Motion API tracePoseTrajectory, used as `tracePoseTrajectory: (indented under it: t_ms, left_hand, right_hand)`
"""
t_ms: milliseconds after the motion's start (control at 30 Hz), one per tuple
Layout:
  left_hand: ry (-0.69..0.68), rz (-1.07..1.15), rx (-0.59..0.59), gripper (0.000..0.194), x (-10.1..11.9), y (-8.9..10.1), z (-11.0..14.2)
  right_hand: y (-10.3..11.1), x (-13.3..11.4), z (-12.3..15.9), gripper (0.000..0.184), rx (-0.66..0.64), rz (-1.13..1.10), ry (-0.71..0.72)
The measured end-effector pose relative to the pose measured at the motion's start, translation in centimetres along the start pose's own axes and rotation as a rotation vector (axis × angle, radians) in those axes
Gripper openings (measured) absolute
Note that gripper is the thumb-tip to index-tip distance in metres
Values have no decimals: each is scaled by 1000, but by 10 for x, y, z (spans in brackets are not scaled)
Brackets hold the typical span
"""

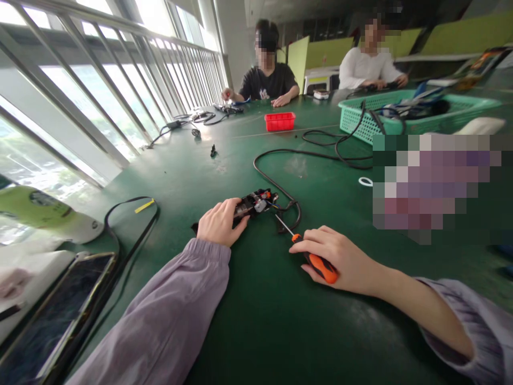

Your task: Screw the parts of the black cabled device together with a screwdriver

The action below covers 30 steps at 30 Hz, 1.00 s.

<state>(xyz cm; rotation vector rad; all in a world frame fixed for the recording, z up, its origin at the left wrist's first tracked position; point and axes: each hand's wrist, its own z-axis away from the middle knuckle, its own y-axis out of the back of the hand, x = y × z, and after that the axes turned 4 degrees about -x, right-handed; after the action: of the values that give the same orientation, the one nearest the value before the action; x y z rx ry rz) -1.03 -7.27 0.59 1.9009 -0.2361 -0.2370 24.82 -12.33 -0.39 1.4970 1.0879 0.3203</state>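
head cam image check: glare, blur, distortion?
Head view: windows blown out by daylight; railing slanted, likely wide-angle distortion; pixel blocks mask a patch at right; screwdriver and right hand fairly sharp; wires near left hand too small to trace.

opened black device lies near orange-black screwdriver.

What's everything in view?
Table: 1, green, centre
Wired device: 1, black, centre
Screwdriver: 1, orange-black, centre
Cables: several, black, scattered
Tray: 1, red, far middle
Basket: 1, green, far right
Ring: 1, white, right
Strap: 1, black, left
Phone-like slab: 1, dark, left
Container: 1, green, left
Railing: 1, silver, left
People: 2, black/white tops, background
Pixelated item: 1, unclear, right
Left hand: 1, lilac-sleeved, on device
Right hand: 1, lilac-sleeved, on screwdriver
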Motion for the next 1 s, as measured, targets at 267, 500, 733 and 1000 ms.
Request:
tracePoseTrajectory:
  t_ms: [267,500,733,1000]
  left_hand:
    - [406,-196,31,40,-30,19,40]
    - [643,-347,165,43,-71,38,43]
    - [616,-467,211,41,-113,32,50]
    - [482,-509,197,36,-114,23,50]
  right_hand:
    - [1,-1,4,26,-20,-104,9]
    - [0,-3,4,26,-32,-117,-6]
    - [-1,-1,5,26,-36,-115,-15]
    - [-2,1,5,27,-37,-112,-9]
